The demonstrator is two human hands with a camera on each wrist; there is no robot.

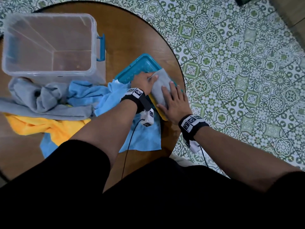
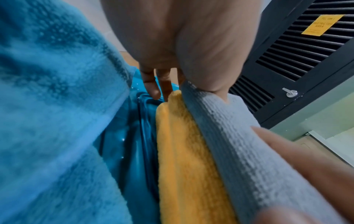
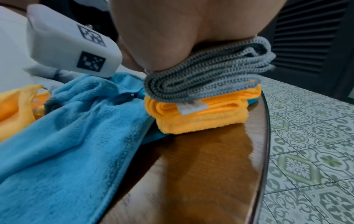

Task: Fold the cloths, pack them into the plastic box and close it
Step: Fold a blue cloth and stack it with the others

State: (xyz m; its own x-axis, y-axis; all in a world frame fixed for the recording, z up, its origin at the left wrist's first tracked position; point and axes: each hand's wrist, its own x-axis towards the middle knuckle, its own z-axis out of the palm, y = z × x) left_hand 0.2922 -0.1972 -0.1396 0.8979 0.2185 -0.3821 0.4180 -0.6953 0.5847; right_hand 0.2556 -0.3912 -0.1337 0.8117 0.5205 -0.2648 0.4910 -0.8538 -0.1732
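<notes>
A folded grey cloth point(image 1: 160, 86) point(image 3: 201, 80) lies on a folded yellow cloth point(image 1: 160, 113) point(image 3: 201, 119). The stack sits on the teal lid point(image 1: 140, 66), near the table's right edge. My left hand point(image 1: 142, 81) point(image 2: 182, 37) holds the stack's left side, thumb on the grey cloth point(image 2: 229, 128), fingers reaching down beside the yellow cloth point(image 2: 187, 151). My right hand point(image 1: 175, 100) point(image 3: 172, 30) lies flat on top of the grey cloth, fingers straight. The clear plastic box point(image 1: 94, 38) stands open at the back left, nothing inside.
Loose cloths are heaped left of the stack: a light blue cloth point(image 1: 92, 95) point(image 3: 67, 136), a grey one point(image 1: 41, 100) and a yellow one point(image 1: 41, 126). The round wooden table point(image 1: 132, 38) ends just right of the stack, above the tiled floor point(image 1: 231, 63).
</notes>
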